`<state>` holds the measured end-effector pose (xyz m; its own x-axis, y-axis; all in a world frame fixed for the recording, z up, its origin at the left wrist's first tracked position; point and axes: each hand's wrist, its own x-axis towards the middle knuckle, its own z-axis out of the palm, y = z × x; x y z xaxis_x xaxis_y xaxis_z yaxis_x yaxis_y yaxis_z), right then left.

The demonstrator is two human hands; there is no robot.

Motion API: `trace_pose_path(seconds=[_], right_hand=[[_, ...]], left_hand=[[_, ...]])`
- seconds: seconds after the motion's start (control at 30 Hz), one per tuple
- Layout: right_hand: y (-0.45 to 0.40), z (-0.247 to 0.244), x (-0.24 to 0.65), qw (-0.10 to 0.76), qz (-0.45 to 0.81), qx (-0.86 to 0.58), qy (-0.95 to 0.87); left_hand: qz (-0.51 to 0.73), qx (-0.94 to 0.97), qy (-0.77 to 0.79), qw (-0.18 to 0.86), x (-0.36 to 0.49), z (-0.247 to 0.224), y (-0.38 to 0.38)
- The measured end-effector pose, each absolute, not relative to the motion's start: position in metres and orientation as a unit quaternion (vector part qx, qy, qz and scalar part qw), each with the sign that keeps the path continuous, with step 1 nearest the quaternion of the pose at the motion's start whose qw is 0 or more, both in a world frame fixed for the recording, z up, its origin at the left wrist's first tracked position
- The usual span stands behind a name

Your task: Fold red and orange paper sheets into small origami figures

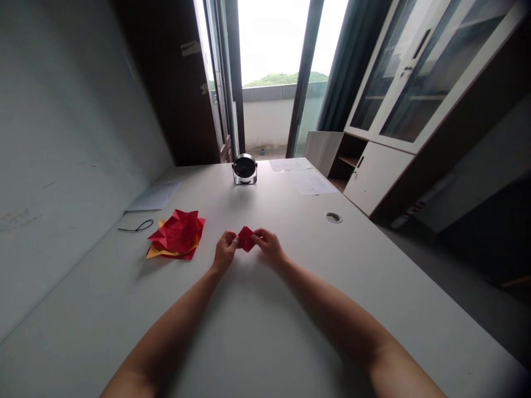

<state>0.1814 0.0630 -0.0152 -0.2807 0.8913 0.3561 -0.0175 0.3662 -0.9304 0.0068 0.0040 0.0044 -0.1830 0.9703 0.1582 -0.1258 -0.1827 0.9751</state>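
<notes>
Between my two hands is a small folded red paper [246,239], roughly diamond-shaped, held just over the white table. My left hand [226,247] pinches its left corner between thumb and fingers. On the other side, my right hand [267,243] grips the right corner the same way. Further left lies a loose pile of creased red paper [180,229], with a yellow-orange sheet [160,251] showing among the red ones.
A round black and silver device [244,169] stands at the table's far end. White papers [311,181] lie at the back right, another sheet [153,196] at the back left. A black cord [139,227] rests by the pile; a cable hole [333,218] is at right.
</notes>
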Motion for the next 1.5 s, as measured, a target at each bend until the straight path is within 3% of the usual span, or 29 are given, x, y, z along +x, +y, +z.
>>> trace_pose_path(seconds=[0.3, 0.83, 1.27, 1.5], right_hand=[[0.06, -0.015, 0.181, 0.497, 0.418, -0.348, -0.677], [0.057, -0.012, 0.182, 0.458, 0.374, -0.363, -0.72], [0.054, -0.012, 0.18, 0.427, 0.344, -0.362, -0.753], [0.06, -0.017, 0.181, 0.441, 0.468, -0.323, -0.694]], left_hand=[[0.525, 0.574, 0.531, 0.336, 0.002, 0.003, 0.002], [0.474, 0.633, 0.569, 0.227, 0.006, 0.014, -0.006], [0.508, 0.594, 0.548, 0.297, 0.007, 0.005, -0.002], [0.618, 0.455, 0.463, 0.444, 0.002, -0.005, 0.01]])
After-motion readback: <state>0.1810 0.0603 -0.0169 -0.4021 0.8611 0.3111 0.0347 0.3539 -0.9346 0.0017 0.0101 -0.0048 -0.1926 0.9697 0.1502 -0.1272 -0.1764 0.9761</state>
